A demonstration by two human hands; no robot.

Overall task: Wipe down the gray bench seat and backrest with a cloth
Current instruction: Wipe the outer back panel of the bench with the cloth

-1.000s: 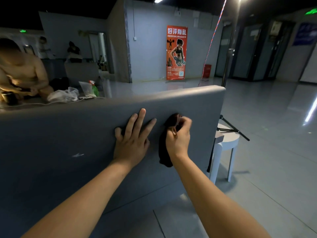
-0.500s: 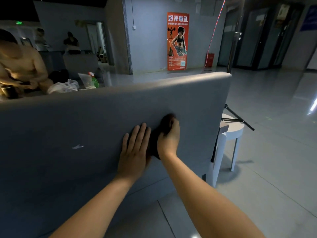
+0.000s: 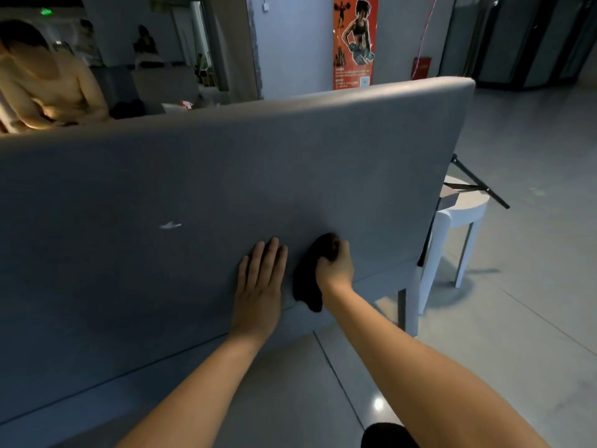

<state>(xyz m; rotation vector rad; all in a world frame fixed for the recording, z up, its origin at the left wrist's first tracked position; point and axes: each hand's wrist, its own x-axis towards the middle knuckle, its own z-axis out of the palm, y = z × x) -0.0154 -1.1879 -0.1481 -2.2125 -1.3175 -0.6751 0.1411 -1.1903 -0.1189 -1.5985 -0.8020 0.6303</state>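
Observation:
The back of the gray bench backrest (image 3: pixel 200 176) fills the middle of the view, with a small pale scuff (image 3: pixel 171 225) on it. My left hand (image 3: pixel 260 286) lies flat on its lower part, fingers straight. Just to its right, my right hand (image 3: pixel 334 270) grips a dark cloth (image 3: pixel 307 279) and presses it against the backrest near the bottom edge. The cloth hangs down past that edge. The seat itself is hidden behind the backrest.
A white stool (image 3: pixel 452 227) with a black tripod (image 3: pixel 478 185) on it stands past the bench's right end. A person (image 3: pixel 48 88) sits beyond the backrest at the far left. A red poster (image 3: pixel 355 40) hangs on the far wall. Tiled floor (image 3: pixel 517 302) spreads to the right.
Both hands have slid down the backrest from near its top to its lower edge, the right one dragging the cloth. The left hand's fingers have drawn together.

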